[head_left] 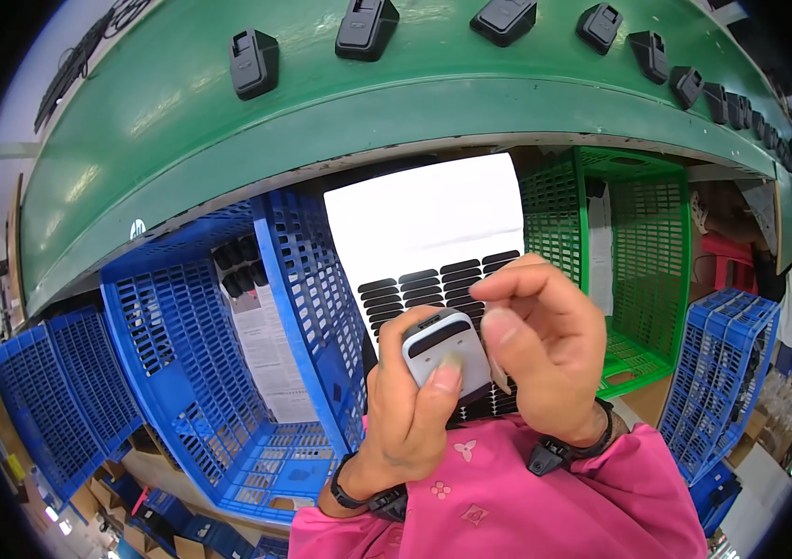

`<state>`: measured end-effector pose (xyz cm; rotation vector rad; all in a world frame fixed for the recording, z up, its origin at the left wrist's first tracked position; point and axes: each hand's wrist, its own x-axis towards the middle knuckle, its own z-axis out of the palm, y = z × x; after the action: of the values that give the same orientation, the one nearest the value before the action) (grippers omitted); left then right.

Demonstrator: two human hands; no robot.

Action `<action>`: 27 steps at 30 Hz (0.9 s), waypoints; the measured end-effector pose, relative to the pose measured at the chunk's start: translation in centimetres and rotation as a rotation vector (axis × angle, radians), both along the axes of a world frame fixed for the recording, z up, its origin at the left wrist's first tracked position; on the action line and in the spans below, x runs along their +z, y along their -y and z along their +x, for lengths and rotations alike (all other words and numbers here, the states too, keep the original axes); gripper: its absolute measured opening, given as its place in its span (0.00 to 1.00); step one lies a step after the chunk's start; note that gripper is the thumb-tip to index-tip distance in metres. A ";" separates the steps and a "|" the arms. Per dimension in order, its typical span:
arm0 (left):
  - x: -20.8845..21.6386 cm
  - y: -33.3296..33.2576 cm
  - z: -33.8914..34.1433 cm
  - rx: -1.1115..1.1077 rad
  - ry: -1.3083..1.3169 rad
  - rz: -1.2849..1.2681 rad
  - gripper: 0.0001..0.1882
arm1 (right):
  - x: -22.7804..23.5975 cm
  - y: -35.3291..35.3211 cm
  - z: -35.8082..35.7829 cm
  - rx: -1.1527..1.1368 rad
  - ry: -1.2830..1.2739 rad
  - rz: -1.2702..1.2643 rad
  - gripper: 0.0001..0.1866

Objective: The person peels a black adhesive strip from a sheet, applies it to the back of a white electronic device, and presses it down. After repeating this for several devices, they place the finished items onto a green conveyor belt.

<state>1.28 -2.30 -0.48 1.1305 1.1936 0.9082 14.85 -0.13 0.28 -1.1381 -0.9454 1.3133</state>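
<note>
In my left hand (410,410) is a small pale grey device (456,363) with rounded corners, the thumb lying across its face. A black strip (440,337) crosses the device's upper end. My right hand (545,340) hovers just right of it, index finger and thumb curved toward each other with a small gap; I see nothing between them. Behind the hands stands a white sheet (424,214) bearing rows of black oblong stickers (419,277). Its lower part is hidden by the hands and device.
Along the green bench (172,121) sit several black stands (253,65) in a row. A blue crate (182,345) with papers and dark parts is at left, a green crate (643,261) at right. Another blue crate (722,373) stands farther right.
</note>
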 end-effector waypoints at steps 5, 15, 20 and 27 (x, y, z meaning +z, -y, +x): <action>0.3 -0.3 0.0 -0.023 0.026 -0.012 0.21 | 0.5 -0.6 0.9 0.103 0.152 -0.047 0.11; -0.1 -0.2 -1.5 0.016 -0.004 -0.007 0.27 | 0.3 -1.9 0.4 0.330 -0.043 -0.344 0.08; 0.2 0.0 -3.2 -0.085 0.115 0.016 0.42 | -0.5 -1.8 -0.4 0.314 0.018 -0.372 0.07; -2.8 -0.2 -7.8 -0.120 -0.143 0.634 0.36 | -2.1 -2.0 -3.8 0.416 -0.426 -0.653 0.11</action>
<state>-6.50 -2.08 -3.23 1.7778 0.9550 1.1661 11.08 1.87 -1.85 -1.0886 -0.4458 2.2059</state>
